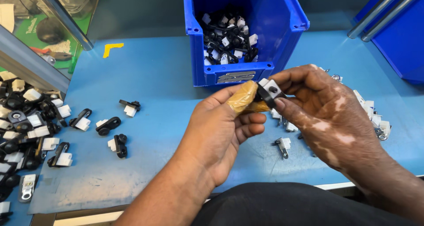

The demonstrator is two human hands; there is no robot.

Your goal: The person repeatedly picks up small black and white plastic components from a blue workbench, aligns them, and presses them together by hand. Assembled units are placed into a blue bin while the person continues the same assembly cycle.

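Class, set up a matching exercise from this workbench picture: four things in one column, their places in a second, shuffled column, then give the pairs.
Things
1. blue bin
2. yellow corner mark
3. black-and-white clip
4. pile of clips

Places
A. at the left edge of the table
B. held between both hands
C. stuck on the table, left of the bin
D. behind the hands, holding clips

Pairs: 1-D, 2-C, 3-B, 4-A

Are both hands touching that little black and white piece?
Touching. The head view shows the right hand pinching the black and white piece between thumb and forefinger, while the left hand's covered thumb presses against its other side.
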